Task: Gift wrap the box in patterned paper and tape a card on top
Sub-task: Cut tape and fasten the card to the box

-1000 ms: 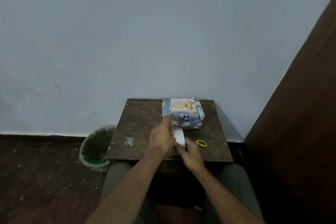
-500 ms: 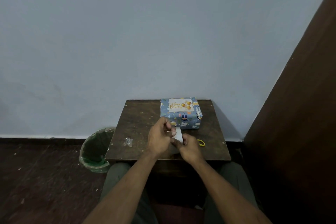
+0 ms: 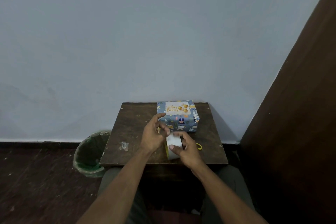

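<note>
Since a second ago your left hand (image 3: pixel 153 135) has come off the wrapped box's (image 3: pixel 179 122) near corner; its grip is now pinching at the tape roll (image 3: pixel 173 146), which your right hand (image 3: pixel 185 148) grips near the counter's (image 3: pixel 131 125) front edge; likely you are freeing a strip for the card (image 3: pixel 177 108); the box sits at the back edge; scissors (image 3: pixel 199 146) crowd the right, the left lies open.
</note>
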